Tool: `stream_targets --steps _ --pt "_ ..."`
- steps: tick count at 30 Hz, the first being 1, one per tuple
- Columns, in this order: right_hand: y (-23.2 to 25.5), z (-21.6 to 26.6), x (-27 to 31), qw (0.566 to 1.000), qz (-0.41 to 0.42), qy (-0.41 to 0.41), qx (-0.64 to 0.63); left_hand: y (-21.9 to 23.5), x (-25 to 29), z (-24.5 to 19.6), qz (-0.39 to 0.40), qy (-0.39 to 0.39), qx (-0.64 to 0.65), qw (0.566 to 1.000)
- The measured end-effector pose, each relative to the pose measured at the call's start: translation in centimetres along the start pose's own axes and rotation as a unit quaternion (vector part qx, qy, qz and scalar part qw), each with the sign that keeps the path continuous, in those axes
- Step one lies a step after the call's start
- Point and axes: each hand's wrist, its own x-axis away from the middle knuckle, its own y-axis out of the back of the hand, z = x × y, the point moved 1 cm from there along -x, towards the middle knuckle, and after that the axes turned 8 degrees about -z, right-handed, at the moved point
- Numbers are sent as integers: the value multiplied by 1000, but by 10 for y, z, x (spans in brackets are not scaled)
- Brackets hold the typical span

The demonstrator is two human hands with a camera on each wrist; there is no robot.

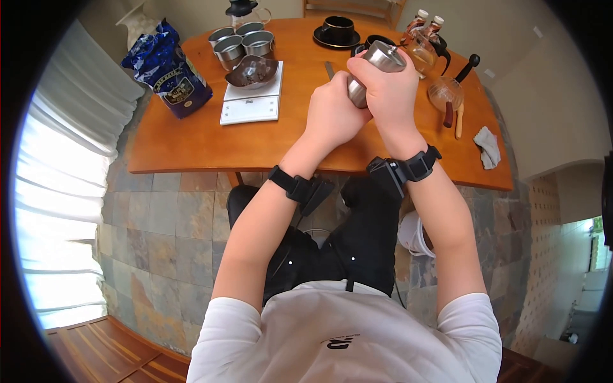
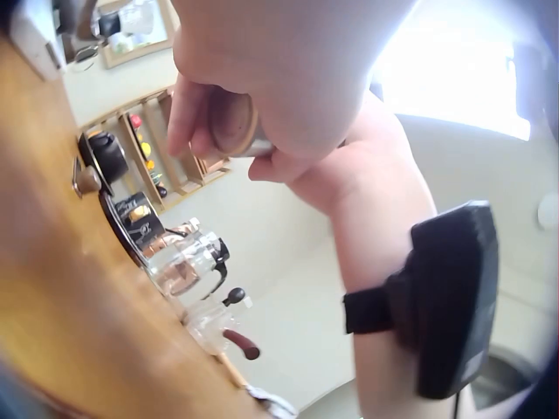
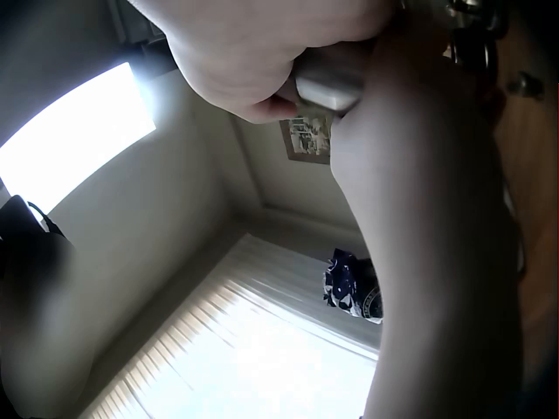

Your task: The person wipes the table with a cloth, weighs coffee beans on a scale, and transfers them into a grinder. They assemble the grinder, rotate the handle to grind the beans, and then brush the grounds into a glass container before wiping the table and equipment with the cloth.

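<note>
Both hands grip a silver metal hand coffee grinder [image 1: 384,56], held tilted above the table. The left hand [image 1: 335,108] has its fingers around the lower part, and the right hand [image 1: 393,86] wraps the upper part. Between the hands a stretch of the steel body shows. One round end of the grinder [image 2: 232,124] peeks out below the left hand [image 2: 288,61] in the left wrist view. In the right wrist view, the right hand [image 3: 262,44] covers most of it, leaving a pale metal piece [image 3: 330,87] visible.
On the wooden table [image 1: 191,150] stand a white scale [image 1: 250,110] bearing a dark bowl [image 1: 252,71], several metal cups [image 1: 258,43] and a blue bag [image 1: 172,76]. A black cup [image 1: 337,29] on a saucer, a glass server [image 1: 421,54], a glass vessel [image 1: 445,94] and a cloth [image 1: 488,147] are rightward.
</note>
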Motion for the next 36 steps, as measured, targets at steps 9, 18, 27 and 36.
stream_targets --steps 9,18,27,36 --pt "27 -8 -7 992 129 0 -3 -14 13 9 178 111 352 912" --pt "32 -1 -33 917 369 -78 -125 5 1 -8 270 150 397 864" --pt "63 -10 -3 954 208 -118 -179 30 13 -14 102 190 234 948" --pt "60 13 -1 951 293 -60 -76 37 30 -18 197 100 165 961"
